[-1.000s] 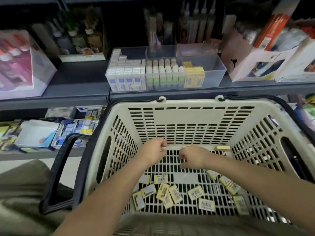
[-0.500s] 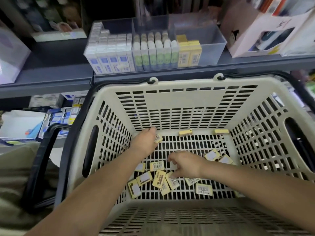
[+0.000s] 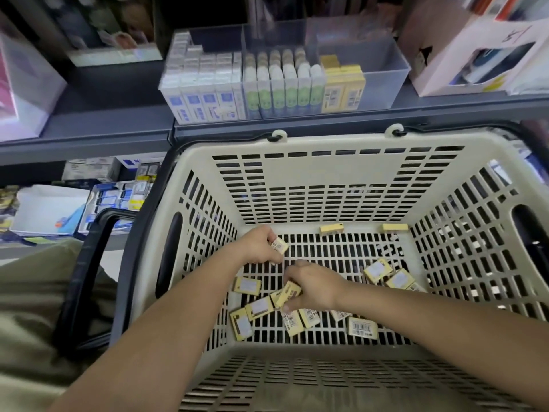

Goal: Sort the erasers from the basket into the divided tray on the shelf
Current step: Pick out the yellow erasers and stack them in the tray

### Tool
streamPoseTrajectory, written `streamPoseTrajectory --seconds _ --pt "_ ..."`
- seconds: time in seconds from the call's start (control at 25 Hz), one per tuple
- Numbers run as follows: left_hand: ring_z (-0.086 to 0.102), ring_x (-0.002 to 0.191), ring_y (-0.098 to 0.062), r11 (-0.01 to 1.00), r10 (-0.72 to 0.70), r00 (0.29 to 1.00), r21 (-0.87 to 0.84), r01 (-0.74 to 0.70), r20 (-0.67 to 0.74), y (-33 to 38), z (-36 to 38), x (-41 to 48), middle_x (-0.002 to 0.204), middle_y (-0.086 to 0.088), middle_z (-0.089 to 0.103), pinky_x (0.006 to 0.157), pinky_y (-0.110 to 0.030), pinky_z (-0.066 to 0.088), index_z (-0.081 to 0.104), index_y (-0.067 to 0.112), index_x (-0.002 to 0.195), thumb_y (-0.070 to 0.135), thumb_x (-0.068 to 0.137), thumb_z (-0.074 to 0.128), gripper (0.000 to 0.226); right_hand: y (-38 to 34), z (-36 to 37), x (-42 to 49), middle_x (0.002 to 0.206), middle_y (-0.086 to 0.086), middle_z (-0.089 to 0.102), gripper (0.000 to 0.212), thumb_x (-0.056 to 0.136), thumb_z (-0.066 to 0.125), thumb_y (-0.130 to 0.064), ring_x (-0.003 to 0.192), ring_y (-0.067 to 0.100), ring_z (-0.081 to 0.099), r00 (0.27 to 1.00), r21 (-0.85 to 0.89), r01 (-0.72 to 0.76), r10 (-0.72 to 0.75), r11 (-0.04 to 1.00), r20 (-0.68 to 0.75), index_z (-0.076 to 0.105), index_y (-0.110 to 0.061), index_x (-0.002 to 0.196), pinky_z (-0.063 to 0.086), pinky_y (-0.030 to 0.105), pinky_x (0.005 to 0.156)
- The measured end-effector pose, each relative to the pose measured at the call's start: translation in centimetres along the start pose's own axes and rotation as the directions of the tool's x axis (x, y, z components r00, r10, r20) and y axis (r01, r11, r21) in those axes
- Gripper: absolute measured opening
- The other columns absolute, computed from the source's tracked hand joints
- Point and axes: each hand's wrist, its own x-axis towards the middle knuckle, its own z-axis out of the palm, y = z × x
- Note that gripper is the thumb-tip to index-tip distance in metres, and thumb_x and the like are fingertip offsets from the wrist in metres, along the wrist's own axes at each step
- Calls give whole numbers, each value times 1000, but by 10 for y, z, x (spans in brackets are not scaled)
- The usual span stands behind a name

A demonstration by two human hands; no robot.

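In the beige slotted plastic basket (image 3: 326, 179), my left hand (image 3: 257, 248) pinched a small yellow eraser (image 3: 279, 245) — my right hand (image 3: 316, 289) gripped a second eraser (image 3: 288, 293).

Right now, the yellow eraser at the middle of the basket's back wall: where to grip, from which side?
Probably pinch the eraser by its two short ends, coming from above. It lies lengthwise along the basket's back wall, so its far long side looks blocked; both ends are free.

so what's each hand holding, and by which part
Left hand pinches a barcoded eraser by one end; right hand grips a yellow eraser by its right end.
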Motion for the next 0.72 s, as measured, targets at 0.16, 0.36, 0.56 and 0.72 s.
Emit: streamPoseTrajectory --seconds 0.16,0.36,0.56,0.72 --pt "59 76 -11 992 -100 967 -54 116 234 4 0 -10 94 -4 61 63 -21 53 56 14 100 9 77 72 29 13 -13 -5 93 -5 59 30 81 68 -38 87 13 57 994 187 -75 88 980 -65 58 -18 102 47 24 73" --pt "62 88 -17 911 -98 961 -365 191 260 14 3 -14 105 -12 61 69 -25 54 50 5 115 -1 77 71 44 22 -30 -15 75 -7 57 19 78 71 -24 64 6 52 911 476 -107 278 873 -305 52 -24 80 41 14 53" --pt "65 67 -15 683 -6 956 -697 217 292 27 -2 -19 86 -12 68 53 -19 40 54 3 106 13 95 45 17 12 -24 -21 82 -11 50 25 81 70 -21 64 9 53 820 394 39 196 918 -537 45 -23 79 40 16 56" --pt "58 64 -13 689 12 947 -688 226 322 21 -7 -22 80 -6 62 58 -21 42 56 8 101 23 89 60 20 5 -21 -16 94 -7 52 10 83 68 -17 71 4 51 826 265 190 -8 945 -564 63 -13 91 42 12 71"
